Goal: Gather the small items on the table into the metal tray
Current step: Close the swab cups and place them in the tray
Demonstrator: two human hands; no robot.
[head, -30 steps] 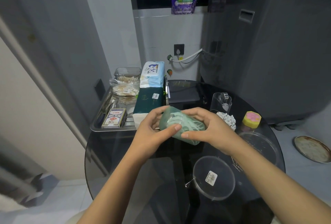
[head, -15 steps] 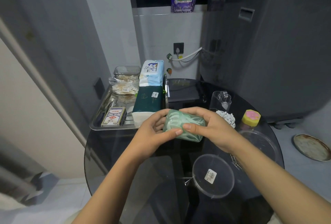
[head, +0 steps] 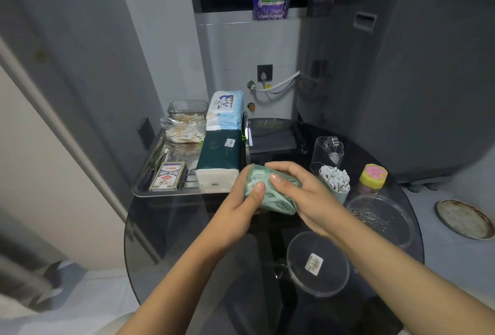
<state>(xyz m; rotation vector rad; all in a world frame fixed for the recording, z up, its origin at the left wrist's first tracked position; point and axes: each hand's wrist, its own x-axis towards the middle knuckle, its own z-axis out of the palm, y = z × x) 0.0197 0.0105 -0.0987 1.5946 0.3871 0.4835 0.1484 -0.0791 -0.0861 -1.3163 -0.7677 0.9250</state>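
A pale green translucent case of floss picks (head: 270, 195) is held above the dark round glass table (head: 187, 227), just right of the metal tray's front right corner. My left hand (head: 241, 206) grips its left end and my right hand (head: 305, 195) grips it from the right and top. The metal tray (head: 150, 171) at the table's left back holds a deck of playing cards (head: 168, 176), a dark green tissue pack (head: 219, 155), a blue-white wipes pack (head: 226, 109), a bag of swabs (head: 183, 132) and a clear box (head: 187, 108).
Right of my hands stand a cup of cotton swabs (head: 336, 180), a clear holder (head: 328, 151) and a yellow-pink item (head: 373, 176). A clear dish with pins (head: 380, 216) and a clear round lid (head: 317, 263) lie nearer. A grey appliance (head: 401, 66) stands behind.
Both hands have carried the green case slightly up and left, toward the tray's front right corner. The case has turned a little in my grip.
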